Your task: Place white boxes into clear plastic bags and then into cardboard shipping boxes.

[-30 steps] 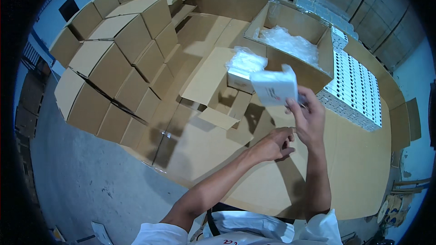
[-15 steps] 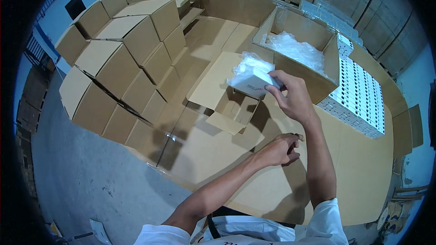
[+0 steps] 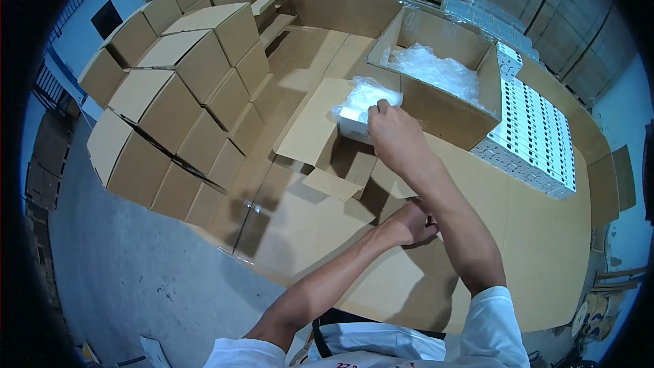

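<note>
A white box [image 3: 353,128] with crumpled clear plastic wrap [image 3: 368,97] on top stands in the far end of a small open carton [image 3: 345,160]. Its near part shows bare brown cardboard inside, with flaps folded outward. My right hand [image 3: 398,138] is closed at the right end of the white box, fingers bent against box and wrap; the fingertips are partly hidden. Close to the carton's near right corner, my left hand [image 3: 411,223] rests low over the cardboard surface with curled fingers. Nothing shows in it, and my right forearm covers part of it.
Brown cartons [image 3: 184,88] are stacked at the left. A large open carton [image 3: 443,105] holding plastic wrap [image 3: 439,71] stands behind my right hand. Rows of white boxes with black marks [image 3: 535,133] lie to its right. Cardboard walls [image 3: 347,8] edge the table at the back.
My right hand has moved left and slightly up with the white box, which now sits lower in the carton and more level. My left hand has shifted slightly left. The view has turned a little.
</note>
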